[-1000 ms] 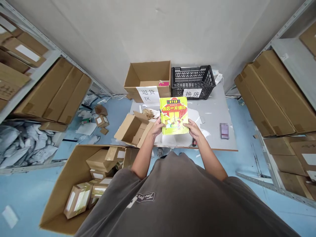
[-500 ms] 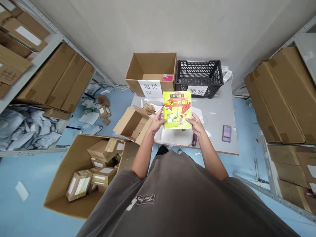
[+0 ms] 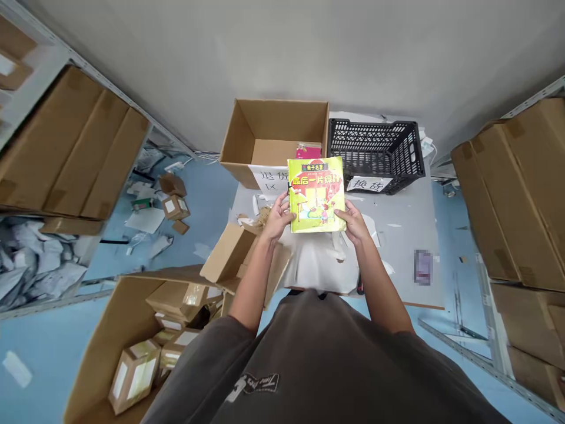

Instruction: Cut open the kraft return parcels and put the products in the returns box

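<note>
A yellow and red picture book (image 3: 316,197) is held up over the table, its front cover facing me. My left hand (image 3: 278,218) grips its lower left edge, thumb on the cover. On the other side my right hand (image 3: 354,220) pinches the lower right edge, also with the thumb in front. Behind the book stands a large open cardboard box (image 3: 247,174) with a paper sign on its front and a pink item (image 3: 308,150) inside. To its right sits a black plastic crate (image 3: 375,147), also with a paper sign.
A small opened carton (image 3: 227,259) lies at the table's left edge, beside crumpled brown paper (image 3: 263,215). A big box of parcels (image 3: 95,347) stands lower left. A blurred purple item (image 3: 422,267) rests on the table's right. Shelves with cartons (image 3: 507,194) flank both sides.
My view has shifted, so the box and crate appear larger and the table extends lower. The book stays between both hands, its cover tilted slightly differently.
</note>
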Motion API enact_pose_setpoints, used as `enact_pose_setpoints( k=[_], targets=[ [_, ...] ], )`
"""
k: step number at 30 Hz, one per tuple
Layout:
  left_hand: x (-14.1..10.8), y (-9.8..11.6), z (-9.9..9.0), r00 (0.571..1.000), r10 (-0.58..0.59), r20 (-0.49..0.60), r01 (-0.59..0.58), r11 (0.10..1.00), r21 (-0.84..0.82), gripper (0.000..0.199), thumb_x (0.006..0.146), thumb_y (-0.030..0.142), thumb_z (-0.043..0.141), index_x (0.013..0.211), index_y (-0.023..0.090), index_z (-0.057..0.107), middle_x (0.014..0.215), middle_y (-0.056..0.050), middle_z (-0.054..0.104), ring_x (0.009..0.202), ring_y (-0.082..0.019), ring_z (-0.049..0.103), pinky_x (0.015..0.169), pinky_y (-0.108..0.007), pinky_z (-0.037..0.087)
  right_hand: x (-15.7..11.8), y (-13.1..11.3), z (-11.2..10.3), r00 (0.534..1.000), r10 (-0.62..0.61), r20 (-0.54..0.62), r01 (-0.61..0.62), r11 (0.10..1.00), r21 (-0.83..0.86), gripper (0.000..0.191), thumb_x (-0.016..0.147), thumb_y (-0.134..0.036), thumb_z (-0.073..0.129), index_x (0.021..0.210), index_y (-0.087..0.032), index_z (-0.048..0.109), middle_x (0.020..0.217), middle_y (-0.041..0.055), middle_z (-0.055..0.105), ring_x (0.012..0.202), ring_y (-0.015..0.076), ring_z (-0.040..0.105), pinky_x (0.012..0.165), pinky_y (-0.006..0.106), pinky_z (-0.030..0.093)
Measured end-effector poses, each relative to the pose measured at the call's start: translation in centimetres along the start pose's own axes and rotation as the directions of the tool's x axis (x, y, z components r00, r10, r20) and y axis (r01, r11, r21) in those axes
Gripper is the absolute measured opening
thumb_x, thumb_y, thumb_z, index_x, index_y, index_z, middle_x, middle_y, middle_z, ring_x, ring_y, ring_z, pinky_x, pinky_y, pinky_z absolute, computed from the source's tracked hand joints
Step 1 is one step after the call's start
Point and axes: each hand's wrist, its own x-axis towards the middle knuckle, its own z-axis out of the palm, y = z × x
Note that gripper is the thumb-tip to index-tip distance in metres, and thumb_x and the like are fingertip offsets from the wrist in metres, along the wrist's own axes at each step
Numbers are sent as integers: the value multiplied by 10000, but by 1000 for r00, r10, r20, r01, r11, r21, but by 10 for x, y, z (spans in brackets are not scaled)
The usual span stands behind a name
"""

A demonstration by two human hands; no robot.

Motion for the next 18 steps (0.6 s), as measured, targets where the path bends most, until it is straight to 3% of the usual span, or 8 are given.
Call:
enact_pose_setpoints(
  k=[8,11,13,16,18],
  targets=[
    [134,11,-71,1000,19,15,-19,1000,-6,1013,820,314,845,1730,279,401,1483,-137,716,1254,-294,748,1053,-418,618,141,-6,40,999,-21,-48,17,997,-79,685,779,-638,917,1337,-304,700,1303,61,814,1256,388,747,1045,537,642],
    [188,14,-90,998,57,0,-57,998,10,963,864,368,850,1722,310,416,1585,-130,645,1439,-336,639,1177,-484,555,201,-8,44,996,-71,-62,63,991,-118,706,805,-651,893,1381,-286,711,1298,72,809,1271,381,736,1062,531,637],
    [216,19,-102,990,112,-88,-107,992,59,918,907,433,849,1713,337,419,1670,-111,564,1572,-355,505,1271,-529,464,236,-11,41,985,-117,-126,94,980,-178,761,804,-644,894,1437,-268,701,1280,83,806,1275,369,730,1088,525,626],
    [233,23,-115,948,210,-239,-175,971,162,841,960,553,808,1692,365,439,1728,-84,493,1653,-351,381,1355,-545,330,262,-11,31,949,-189,-251,111,950,-293,874,780,-618,919,1532,-257,657,1275,96,794,1283,342,718,1127,498,603],
    [225,20,-118,938,235,-254,-189,963,191,805,971,610,782,1669,357,471,1710,-88,514,1636,-349,414,1364,-545,314,256,-8,25,943,-201,-265,112,942,-317,886,792,-624,909,1560,-274,638,1295,102,787,1294,322,712,1126,481,602]
  ],
)
